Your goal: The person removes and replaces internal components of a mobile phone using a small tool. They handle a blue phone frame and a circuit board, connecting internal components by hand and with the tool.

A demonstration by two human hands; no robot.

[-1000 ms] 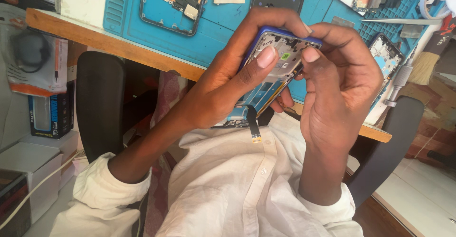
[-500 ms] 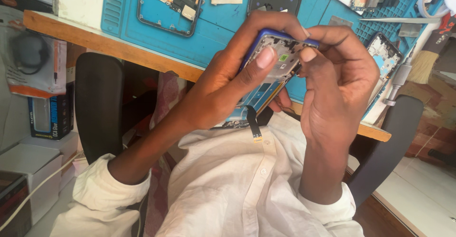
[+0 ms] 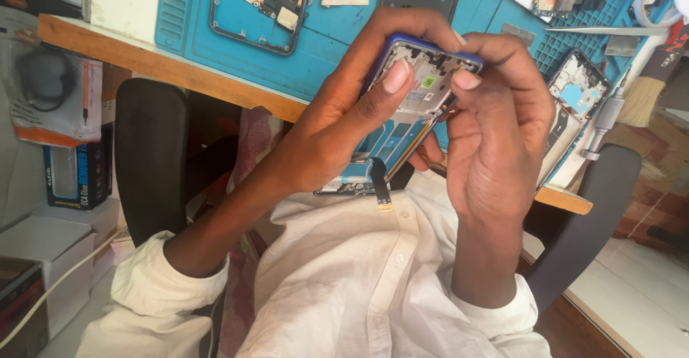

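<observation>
A blue repair mat [image 3: 337,64] covers a wooden bench across the top of the frame, with 2 stripped phone frames lying on it, one at upper left [image 3: 260,6] and one at the right edge [image 3: 578,110], beside a brush [image 3: 639,100]. Below it, close to the person's white shirt [image 3: 359,286], both hands hold an opened phone frame with a blue rim [image 3: 420,89] at the centre. The left hand [image 3: 337,132] wraps it from beneath, thumb pressed flat on the bare inner plate; the right hand [image 3: 495,150] has its fingers curled narrow, thumb and forefinger pinched at the frame's right edge, though I cannot tell whether they grip a small part. Compared with 1 second ago the frame has barely shifted, and the right thumb has crept a touch closer to the left one, so the work looks like fine, slow picking rather than any large move. A short flex ribbon [image 3: 380,186] dangles from the frame's lower end. At the left edge, a clear bag with an orange-and-white card and a black coil [image 3: 54,92] sits above a dark blue box [image 3: 75,179], with white cartons [image 3: 50,257] at lower left.
</observation>
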